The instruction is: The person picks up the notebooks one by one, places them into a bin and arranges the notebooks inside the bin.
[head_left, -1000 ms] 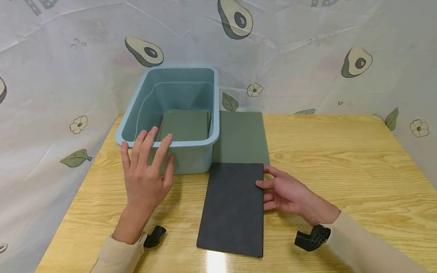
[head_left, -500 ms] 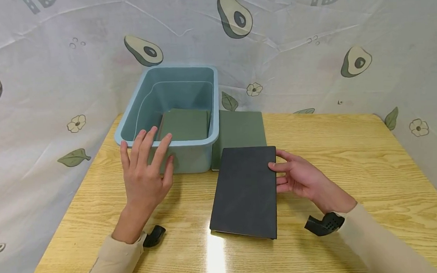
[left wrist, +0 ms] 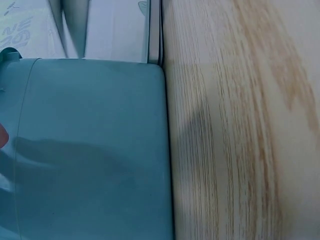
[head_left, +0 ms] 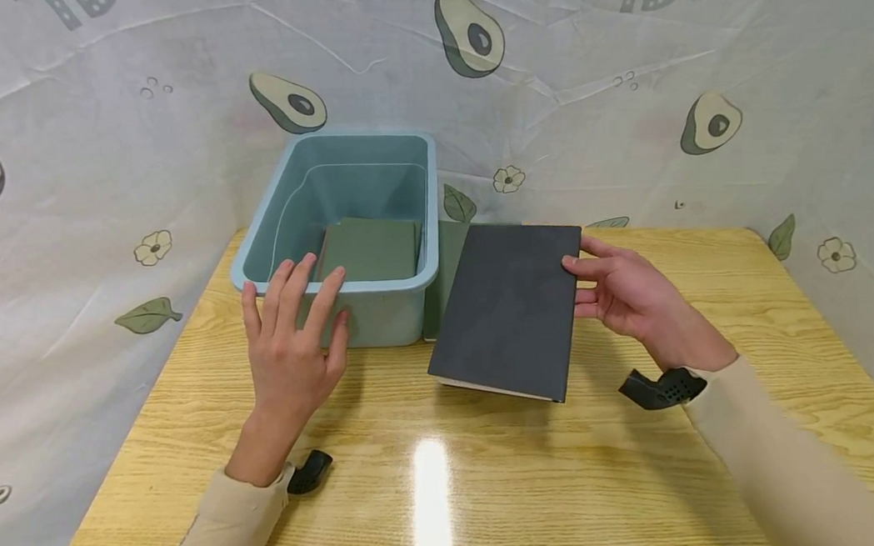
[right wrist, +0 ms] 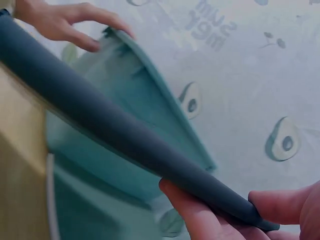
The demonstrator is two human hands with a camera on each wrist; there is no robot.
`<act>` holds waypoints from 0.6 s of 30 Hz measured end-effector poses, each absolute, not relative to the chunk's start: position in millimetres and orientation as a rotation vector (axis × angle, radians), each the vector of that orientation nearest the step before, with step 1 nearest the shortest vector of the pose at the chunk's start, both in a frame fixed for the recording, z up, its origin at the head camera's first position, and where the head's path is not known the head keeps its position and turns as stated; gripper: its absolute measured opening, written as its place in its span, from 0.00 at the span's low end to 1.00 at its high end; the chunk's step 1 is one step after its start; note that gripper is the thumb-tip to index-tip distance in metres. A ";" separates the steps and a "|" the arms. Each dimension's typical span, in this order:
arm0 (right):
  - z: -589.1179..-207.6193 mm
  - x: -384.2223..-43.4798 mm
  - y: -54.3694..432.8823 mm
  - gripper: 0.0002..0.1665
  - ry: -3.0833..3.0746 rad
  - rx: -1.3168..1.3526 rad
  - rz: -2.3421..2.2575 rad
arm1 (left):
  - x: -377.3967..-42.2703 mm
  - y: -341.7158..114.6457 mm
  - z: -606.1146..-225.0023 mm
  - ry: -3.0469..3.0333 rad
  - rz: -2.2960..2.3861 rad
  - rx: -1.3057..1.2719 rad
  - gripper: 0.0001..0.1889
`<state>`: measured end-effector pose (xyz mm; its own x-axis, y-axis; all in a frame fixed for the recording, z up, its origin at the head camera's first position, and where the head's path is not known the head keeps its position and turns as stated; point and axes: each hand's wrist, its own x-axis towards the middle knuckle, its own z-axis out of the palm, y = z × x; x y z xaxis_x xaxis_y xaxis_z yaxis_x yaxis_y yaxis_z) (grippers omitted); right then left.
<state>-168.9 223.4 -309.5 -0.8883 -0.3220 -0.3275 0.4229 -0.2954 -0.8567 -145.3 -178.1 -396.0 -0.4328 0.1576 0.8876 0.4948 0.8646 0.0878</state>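
My right hand (head_left: pixel 626 291) pinches a dark grey hardcover book (head_left: pixel 510 310) by its right edge, thumb on the cover and fingers beneath. The book is tilted above the table, its pale page edges showing at the near end. In the right wrist view the book's spine (right wrist: pixel 115 120) crosses the frame, with thumb (right wrist: pixel 280 205) and fingers on either side. My left hand (head_left: pixel 291 340) rests with spread fingers on the near rim of a blue plastic bin (head_left: pixel 333 289). Inside the bin lies a green book (head_left: pixel 371 248) with another book's edge beside it.
Right of the bin a green book (head_left: pixel 438 294) lies on the wooden table (head_left: pixel 711 331), partly covered by the dark book in the head view. A white cloth (head_left: pixel 583 89) printed with avocados hangs behind the table and along its sides.
My right hand has lifted the dark grey book off the table and carried it away from me and to the right, over the green book. The left hand has stayed on the bin.
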 end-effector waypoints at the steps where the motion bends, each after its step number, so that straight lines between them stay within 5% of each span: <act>1: -305.0 -171.4 224.5 0.44 1.510 0.127 -2.223 | -145.4 -177.8 -395.8 -2.009 -0.414 -0.477 0.26; 18: -232.3 -204.5 233.0 0.22 1.497 0.138 -2.486 | -145.5 -178.6 -396.2 -2.002 -0.414 -0.474 0.27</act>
<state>-204.5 233.0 -232.3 -0.9677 -0.1524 -0.2010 0.2490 -0.4485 -0.8584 -145.5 -178.6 -396.2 -0.4269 0.1536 0.8911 0.4948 0.8645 0.0880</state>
